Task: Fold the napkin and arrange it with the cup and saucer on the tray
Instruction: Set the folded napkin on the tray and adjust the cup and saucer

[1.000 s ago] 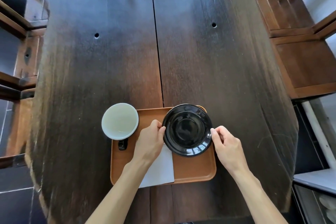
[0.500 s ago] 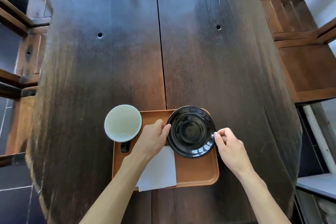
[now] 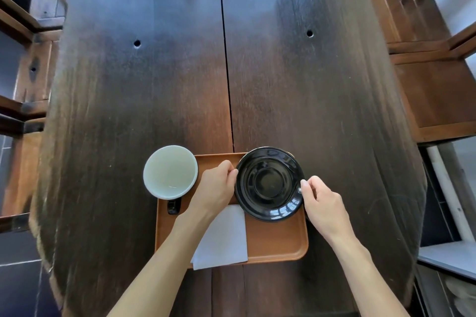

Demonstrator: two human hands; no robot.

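Both hands (image 3: 215, 186) (image 3: 323, 204) pinch the black saucer (image 3: 269, 184) over the tray (image 3: 278, 239).

A dark wooden table (image 3: 296, 100) bears a brown tray (image 3: 278, 242) near its front edge.

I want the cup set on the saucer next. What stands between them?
The left hand, gripping the saucer at its left rim, lies between it and the cup. Nothing else visible does.
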